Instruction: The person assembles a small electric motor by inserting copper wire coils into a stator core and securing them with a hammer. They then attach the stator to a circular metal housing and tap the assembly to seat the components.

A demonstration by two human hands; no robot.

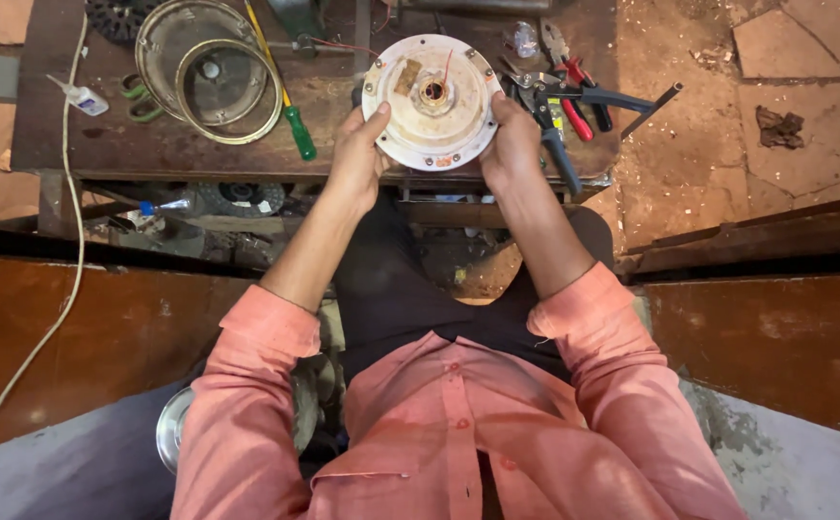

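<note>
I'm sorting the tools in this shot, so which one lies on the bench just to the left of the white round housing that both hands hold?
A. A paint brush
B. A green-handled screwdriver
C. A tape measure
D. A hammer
B. A green-handled screwdriver lies on the workbench between the metal rings and the white round housing, which the left hand and right hand grip at its edges.

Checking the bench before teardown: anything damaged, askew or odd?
The white round housing held by the left hand and right hand looks grimy, with a brown patch on its face. Pliers and cutters lie piled at the bench edge.
</note>
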